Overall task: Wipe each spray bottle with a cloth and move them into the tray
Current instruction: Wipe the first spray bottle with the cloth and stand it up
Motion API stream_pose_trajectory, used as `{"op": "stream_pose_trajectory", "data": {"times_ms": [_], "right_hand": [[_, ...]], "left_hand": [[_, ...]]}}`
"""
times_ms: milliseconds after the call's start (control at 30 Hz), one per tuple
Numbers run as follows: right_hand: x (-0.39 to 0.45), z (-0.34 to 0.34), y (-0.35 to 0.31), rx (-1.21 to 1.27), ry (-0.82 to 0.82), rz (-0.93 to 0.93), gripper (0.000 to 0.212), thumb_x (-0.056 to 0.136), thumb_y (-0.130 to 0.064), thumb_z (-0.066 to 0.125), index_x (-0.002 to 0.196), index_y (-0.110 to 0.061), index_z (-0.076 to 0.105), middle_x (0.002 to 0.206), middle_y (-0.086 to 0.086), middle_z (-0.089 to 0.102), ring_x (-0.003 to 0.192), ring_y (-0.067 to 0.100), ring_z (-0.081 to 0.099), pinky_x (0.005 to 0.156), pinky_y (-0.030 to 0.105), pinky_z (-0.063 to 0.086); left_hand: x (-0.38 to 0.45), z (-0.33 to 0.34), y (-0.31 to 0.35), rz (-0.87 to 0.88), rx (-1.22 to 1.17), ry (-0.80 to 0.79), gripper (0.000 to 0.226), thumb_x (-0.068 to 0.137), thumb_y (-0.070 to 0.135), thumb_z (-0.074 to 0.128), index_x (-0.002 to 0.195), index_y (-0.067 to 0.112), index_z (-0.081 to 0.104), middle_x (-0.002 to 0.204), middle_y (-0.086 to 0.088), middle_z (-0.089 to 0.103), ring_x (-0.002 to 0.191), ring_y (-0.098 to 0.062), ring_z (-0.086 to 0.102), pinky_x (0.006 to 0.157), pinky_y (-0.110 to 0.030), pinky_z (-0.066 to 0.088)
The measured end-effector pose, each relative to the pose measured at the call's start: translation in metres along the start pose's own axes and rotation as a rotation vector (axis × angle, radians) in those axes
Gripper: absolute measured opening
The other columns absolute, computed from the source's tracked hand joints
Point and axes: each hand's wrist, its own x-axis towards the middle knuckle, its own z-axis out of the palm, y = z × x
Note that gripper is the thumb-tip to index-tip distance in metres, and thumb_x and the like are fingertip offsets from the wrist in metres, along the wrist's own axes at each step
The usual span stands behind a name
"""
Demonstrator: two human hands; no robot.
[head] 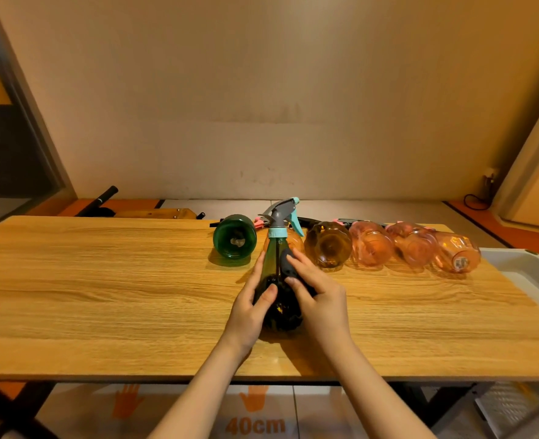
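A dark green spray bottle (pixel 270 258) with a grey and teal trigger head stands upright at the table's middle. My left hand (pixel 251 307) grips its lower body from the left. My right hand (pixel 320 299) presses a dark grey cloth (pixel 286 264) against the bottle's right side. Behind it, several spray bottles lie on their sides in a row: a green one (pixel 235 240), an amber one (pixel 327 245) and pink ones (pixel 371 247). The white tray (pixel 521 264) sits at the table's right edge.
The wooden table (pixel 103 296) stretches wide to the left of the bottles. Dark tools and a wooden block (pixel 154 213) lie on the floor behind the table's far edge. A wall stands behind.
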Motion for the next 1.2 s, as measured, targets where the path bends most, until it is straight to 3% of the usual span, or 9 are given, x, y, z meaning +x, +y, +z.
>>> {"op": "stream_pose_trajectory", "data": {"times_ms": [167, 333, 433, 567, 633, 733, 800, 967, 1200], "right_hand": [[-0.050, -0.005, 0.011, -0.088, 0.034, -0.025, 0.049, 0.074, -0.008, 0.064, 0.122, -0.011, 0.055, 0.128, -0.012, 0.051, 0.123, 0.003, 0.045, 0.100, 0.010, 0.034], [-0.069, 0.002, 0.009, -0.140, 0.059, -0.061, 0.055, 0.069, -0.006, 0.068, 0.122, -0.006, 0.054, 0.128, 0.000, 0.052, 0.123, 0.012, 0.046, 0.104, 0.018, 0.033], [-0.068, 0.002, 0.009, -0.138, 0.053, -0.070, 0.056, 0.069, -0.005, 0.068, 0.123, -0.008, 0.053, 0.129, -0.001, 0.053, 0.125, 0.009, 0.045, 0.105, 0.018, 0.033], [-0.068, -0.003, 0.014, -0.096, 0.079, -0.034, 0.056, 0.068, 0.000, 0.069, 0.122, -0.007, 0.055, 0.127, -0.004, 0.054, 0.122, 0.004, 0.046, 0.101, 0.012, 0.034], [-0.067, -0.002, 0.014, -0.083, 0.096, -0.018, 0.054, 0.068, 0.000, 0.068, 0.120, -0.006, 0.057, 0.126, -0.006, 0.054, 0.121, -0.001, 0.046, 0.099, 0.011, 0.035], [-0.066, 0.000, 0.012, -0.042, 0.105, 0.027, 0.051, 0.071, -0.002, 0.065, 0.121, -0.007, 0.055, 0.126, -0.013, 0.052, 0.121, -0.008, 0.044, 0.099, 0.009, 0.034], [-0.064, -0.001, 0.010, -0.019, 0.101, 0.051, 0.050, 0.074, -0.004, 0.063, 0.122, -0.008, 0.054, 0.126, -0.016, 0.051, 0.121, -0.010, 0.043, 0.098, 0.007, 0.034], [-0.042, -0.001, 0.006, 0.011, 0.054, 0.073, 0.048, 0.077, -0.005, 0.063, 0.123, -0.013, 0.051, 0.124, -0.013, 0.053, 0.118, -0.014, 0.043, 0.097, 0.005, 0.034], [0.006, 0.001, -0.003, 0.068, 0.073, 0.078, 0.049, 0.083, 0.004, 0.062, 0.123, -0.022, 0.049, 0.127, -0.009, 0.053, 0.119, -0.013, 0.041, 0.097, 0.004, 0.032]], "left_hand": [[0.003, -0.001, -0.004, 0.002, 0.049, 0.018, 0.055, 0.088, 0.030, 0.046, 0.139, 0.038, 0.028, 0.145, 0.019, 0.036, 0.129, 0.014, 0.036, 0.098, -0.006, 0.034], [0.004, -0.001, -0.005, 0.005, -0.015, 0.016, 0.052, 0.087, 0.031, 0.043, 0.138, 0.034, 0.032, 0.138, 0.023, 0.040, 0.121, 0.019, 0.041, 0.092, -0.004, 0.036], [0.003, -0.003, -0.006, -0.037, -0.077, 0.021, 0.048, 0.087, 0.031, 0.046, 0.134, 0.037, 0.039, 0.136, 0.023, 0.046, 0.124, 0.010, 0.046, 0.094, -0.010, 0.040], [0.002, -0.004, -0.003, -0.079, -0.131, 0.035, 0.036, 0.097, 0.019, 0.044, 0.126, 0.040, 0.046, 0.129, 0.024, 0.051, 0.119, 0.011, 0.047, 0.088, -0.009, 0.043], [0.001, -0.004, -0.003, -0.088, -0.127, 0.017, 0.036, 0.094, 0.024, 0.049, 0.126, 0.040, 0.046, 0.132, 0.022, 0.050, 0.121, 0.009, 0.048, 0.092, -0.012, 0.043], [-0.001, -0.005, -0.002, -0.088, -0.111, -0.025, 0.051, 0.084, 0.039, 0.056, 0.134, 0.040, 0.042, 0.139, 0.016, 0.050, 0.129, -0.003, 0.047, 0.103, -0.023, 0.042], [-0.002, -0.005, -0.001, -0.091, -0.094, -0.066, 0.072, 0.073, 0.045, 0.069, 0.138, 0.038, 0.039, 0.140, 0.009, 0.052, 0.127, -0.009, 0.051, 0.100, -0.029, 0.045], [-0.001, -0.007, 0.001, -0.098, -0.118, -0.073, 0.079, 0.066, 0.036, 0.072, 0.139, 0.038, 0.040, 0.136, 0.007, 0.056, 0.124, -0.012, 0.054, 0.091, -0.025, 0.049], [-0.003, -0.006, 0.003, -0.111, -0.135, -0.083, 0.073, 0.065, 0.036, 0.071, 0.134, 0.040, 0.046, 0.128, 0.022, 0.059, 0.121, -0.005, 0.055, 0.086, -0.022, 0.051]]}}
